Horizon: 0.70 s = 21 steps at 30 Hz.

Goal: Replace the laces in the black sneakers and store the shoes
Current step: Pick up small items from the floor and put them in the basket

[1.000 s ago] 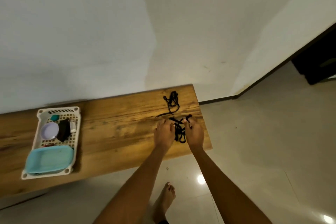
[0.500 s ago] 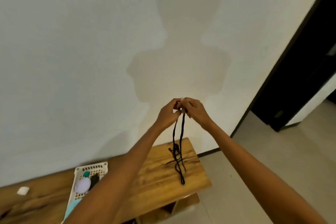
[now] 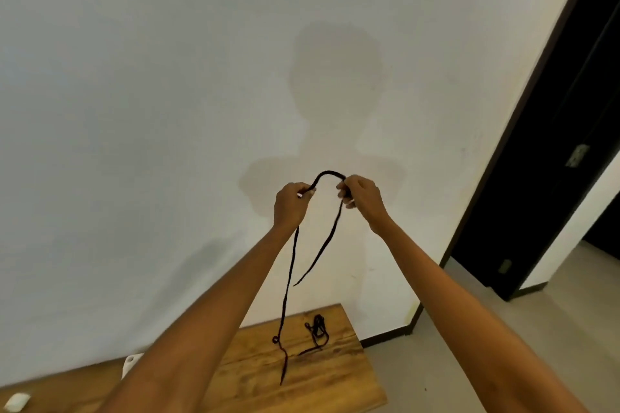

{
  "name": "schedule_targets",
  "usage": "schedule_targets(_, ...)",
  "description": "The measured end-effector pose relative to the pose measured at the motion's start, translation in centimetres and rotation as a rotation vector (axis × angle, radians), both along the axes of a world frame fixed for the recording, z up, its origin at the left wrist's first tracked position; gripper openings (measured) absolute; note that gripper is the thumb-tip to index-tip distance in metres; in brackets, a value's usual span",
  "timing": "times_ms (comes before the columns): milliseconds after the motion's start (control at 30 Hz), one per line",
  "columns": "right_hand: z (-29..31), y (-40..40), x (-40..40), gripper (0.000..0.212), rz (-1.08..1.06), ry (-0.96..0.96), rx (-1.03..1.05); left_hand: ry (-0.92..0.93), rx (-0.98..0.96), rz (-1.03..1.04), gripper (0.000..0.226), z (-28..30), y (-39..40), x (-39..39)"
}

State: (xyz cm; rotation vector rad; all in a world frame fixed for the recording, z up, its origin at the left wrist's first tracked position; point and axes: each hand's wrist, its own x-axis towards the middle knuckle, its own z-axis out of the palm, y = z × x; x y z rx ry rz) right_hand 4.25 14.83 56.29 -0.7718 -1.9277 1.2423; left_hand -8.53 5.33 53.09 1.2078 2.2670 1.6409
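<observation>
A long black shoelace [image 3: 291, 266] is held up in front of the white wall. My left hand [image 3: 290, 203] pinches one part of it and my right hand [image 3: 360, 196] grips another, with a short arc of lace between them. One end hangs free below my right hand; the longer end drops from my left hand to the wooden bench [image 3: 339, 375]. A second black lace [image 3: 318, 332] lies bunched on the bench near the wall. No sneakers are in view.
A corner of the white plastic basket [image 3: 131, 362] shows behind my left forearm. A small white object [image 3: 16, 402] lies at the bench's far left. A dark doorway [image 3: 550, 178] opens on the right, with grey floor tiles below it.
My hands lifted one lace off the bench and have moved apart, so it hangs in two strands. The view has tilted up towards the wall.
</observation>
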Motion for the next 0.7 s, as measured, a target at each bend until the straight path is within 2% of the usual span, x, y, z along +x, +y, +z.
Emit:
schedule_targets(67, -0.6, 0.8, -0.5, 0.022, 0.042, -0.201, 0.077, 0.118, -0.022, 0.070, 0.025, 1.0, 0.7, -0.3)
schedule_targets(133, -0.9, 1.5, -1.1, 0.020, 0.107, -0.252, 0.061, 0.139, -0.028, 0.072, 0.024, 2.1, 1.8, -0.8)
schedule_targets(233, -0.3, 2.3, -2.4, 0.024, 0.172, -0.060, -0.051, -0.068, 0.028, -0.085, 0.023, 3.3, 3.7, -1.7)
schedule_targets(333, 1.1, 4.2, -4.2, 0.025, 0.189, 0.150, -0.144, -0.357, 0.040, -0.275, 0.029, 3.3, 5.6, -2.0)
schedule_targets(433, 1.0, 6.3, -5.6, 0.021, 0.203, 0.173, -0.177, -0.549, 0.022, -0.403, 0.038, 2.1, 6.8, -2.3)
schedule_targets(500, -0.1, 7.7, -6.0, 0.019, 0.188, 0.173, -0.217, -0.559, -0.033, -0.420, 0.039, 0.9, 7.1, -2.8)
schedule_targets(633, -3.0, 10.8, -6.0, 0.011, -0.008, 0.332, -0.449, -0.447, -0.237, -0.375, 0.029, -2.2, 7.0, -4.8)
schedule_targets(700, -5.2, 12.1, -5.6, 0.012, -0.091, 0.271, -0.495, -0.365, -0.293, -0.341, 0.031, -3.4, 7.0, -5.8)
